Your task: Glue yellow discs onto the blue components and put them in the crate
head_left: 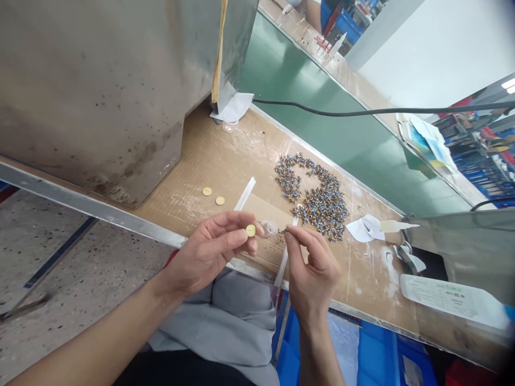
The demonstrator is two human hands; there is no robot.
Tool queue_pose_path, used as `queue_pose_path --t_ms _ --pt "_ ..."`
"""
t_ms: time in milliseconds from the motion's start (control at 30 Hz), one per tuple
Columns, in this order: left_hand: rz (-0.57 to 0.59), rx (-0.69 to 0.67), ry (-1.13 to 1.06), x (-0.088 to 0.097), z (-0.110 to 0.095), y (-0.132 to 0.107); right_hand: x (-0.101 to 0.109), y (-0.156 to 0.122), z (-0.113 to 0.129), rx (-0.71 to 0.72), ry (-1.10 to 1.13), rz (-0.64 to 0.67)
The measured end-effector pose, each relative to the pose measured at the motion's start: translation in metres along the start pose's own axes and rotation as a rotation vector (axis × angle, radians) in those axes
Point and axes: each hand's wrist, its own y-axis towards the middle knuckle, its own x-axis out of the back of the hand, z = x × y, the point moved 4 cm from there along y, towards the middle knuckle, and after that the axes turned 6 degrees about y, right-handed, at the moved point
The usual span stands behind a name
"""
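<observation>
Between the thumb and fingers of my left hand (213, 241) is a small round yellow disc (250, 230), its face turned toward me. My right hand (316, 268) is closed in a pinch just to the right, holding a tiny dark bluish part (282, 231) too small to make out fully. The two hands are close but apart. Two more yellow discs, one farther left (206, 191) and one nearer (220, 200), lie flat on the cardboard-covered bench. Beyond my right hand spreads a heap of small brass-and-blue parts (324, 206).
A large stained metal housing (120, 80) fills the left side. White paper scraps (366, 228), a nozzle-tipped bottle (398, 226) and a lying white bottle (454, 300) are on the right. A black cable (341, 113) crosses above the green panel (289, 69). Blue bins (374, 348) stand below the bench.
</observation>
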Motion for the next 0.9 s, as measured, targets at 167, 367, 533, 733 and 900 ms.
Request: queue_pose_path --t_ms 167,367,533,733,900 --pt "-0.022 0.047 0.022 -0.005 0.002 -0.01 0.017 -0.005 0.007 -0.056 0.053 -0.074" --pt "-0.02 0.124 -0.014 -0.025 0.012 -0.021 0.029 -0.023 0.038 0.001 0.239 -0.071" --pt "0.007 0.104 0.002 -0.042 0.011 -0.026 0.027 -0.029 0.052 0.118 0.305 -0.051" --pt "-0.01 0.022 0.036 -0.054 0.004 -0.027 0.027 -0.023 0.055 0.166 0.362 -0.027" --pt "-0.006 0.018 0.096 -0.053 0.007 -0.03 0.027 -0.021 0.055 0.171 0.373 -0.035"
